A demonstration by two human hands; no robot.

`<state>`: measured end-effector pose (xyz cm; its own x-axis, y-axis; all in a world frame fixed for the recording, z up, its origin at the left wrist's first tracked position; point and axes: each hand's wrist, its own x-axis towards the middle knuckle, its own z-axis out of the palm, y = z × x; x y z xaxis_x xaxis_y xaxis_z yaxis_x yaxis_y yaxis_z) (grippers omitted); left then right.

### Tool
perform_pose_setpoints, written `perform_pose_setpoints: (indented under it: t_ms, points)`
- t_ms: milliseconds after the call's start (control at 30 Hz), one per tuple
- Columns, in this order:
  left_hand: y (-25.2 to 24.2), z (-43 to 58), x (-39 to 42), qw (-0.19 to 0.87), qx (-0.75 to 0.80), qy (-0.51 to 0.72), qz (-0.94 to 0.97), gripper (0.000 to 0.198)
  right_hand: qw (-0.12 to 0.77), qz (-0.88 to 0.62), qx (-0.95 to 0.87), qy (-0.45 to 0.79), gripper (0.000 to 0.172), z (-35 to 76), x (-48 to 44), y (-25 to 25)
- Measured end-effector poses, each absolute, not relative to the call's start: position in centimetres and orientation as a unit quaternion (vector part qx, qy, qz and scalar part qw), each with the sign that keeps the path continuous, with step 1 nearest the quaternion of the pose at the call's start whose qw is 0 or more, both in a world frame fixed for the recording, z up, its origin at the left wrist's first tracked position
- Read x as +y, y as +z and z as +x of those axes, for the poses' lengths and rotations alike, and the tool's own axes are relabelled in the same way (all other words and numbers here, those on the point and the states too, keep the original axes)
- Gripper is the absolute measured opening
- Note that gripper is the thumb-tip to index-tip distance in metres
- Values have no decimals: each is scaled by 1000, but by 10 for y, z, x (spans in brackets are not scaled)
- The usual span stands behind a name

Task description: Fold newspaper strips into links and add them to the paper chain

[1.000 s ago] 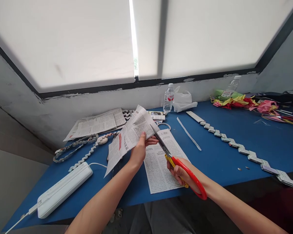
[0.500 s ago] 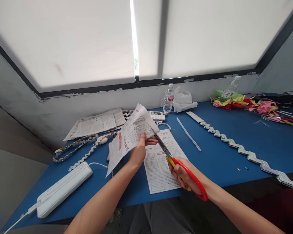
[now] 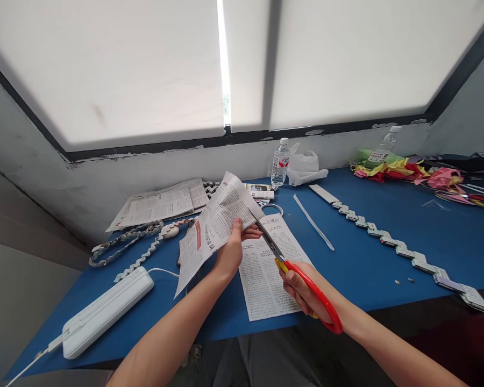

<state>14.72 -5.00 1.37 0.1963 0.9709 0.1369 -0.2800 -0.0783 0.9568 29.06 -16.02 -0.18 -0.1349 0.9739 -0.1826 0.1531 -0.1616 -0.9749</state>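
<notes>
Nearest the body, the right hand (image 3: 302,287) is closed through the red handles of a pair of scissors (image 3: 311,297), and the blades run up and left from it. The blade tips meet the lower right edge of the held newspaper sheet (image 3: 212,226). A little less of the blades shows than a second ago, and the hand has hardly shifted.

The left hand (image 3: 229,250) pinches that sheet, thumb on top and fingers beneath, and holds it tilted above the blue table (image 3: 367,269). Its grip and the tilt of the paper match the earlier pictures.

Under both hands a second newspaper page (image 3: 266,269) lies flat, its near edge at the table's front edge, unmoved. To the left, near the front edge, lies a long white device (image 3: 105,312) with a cable. Beyond it, a folded zigzag paper chain (image 3: 137,239) curls beside a small pale object.

Farther back on the left sits a stack of newspapers (image 3: 161,201). To the right of the flat page lies a thin white paper strip (image 3: 312,220). A longer zigzag chain (image 3: 387,242) runs diagonally from the table's middle to its right front edge.

Against the wall stand a water bottle (image 3: 280,161) and a white plastic bag (image 3: 304,166), close together. At the far right is a heap of coloured paper (image 3: 399,169) with another bottle (image 3: 383,148) behind it.
</notes>
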Motion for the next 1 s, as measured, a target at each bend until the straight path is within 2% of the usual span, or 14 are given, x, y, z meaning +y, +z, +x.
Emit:
perform_pose_setpoints:
  t_ms: [200,567,1000]
  points:
    - [14,146,-49,586,338,529,512,40,364,-555,-524,534,65,291,-161,0]
    - [11,149,-61,584,330,474,570,44,382,-533,-516,552,79,286,-165,5]
    - [15,151,-67,596,309,470,573,47,423,-509,-492,566,77,277,-162,-8]
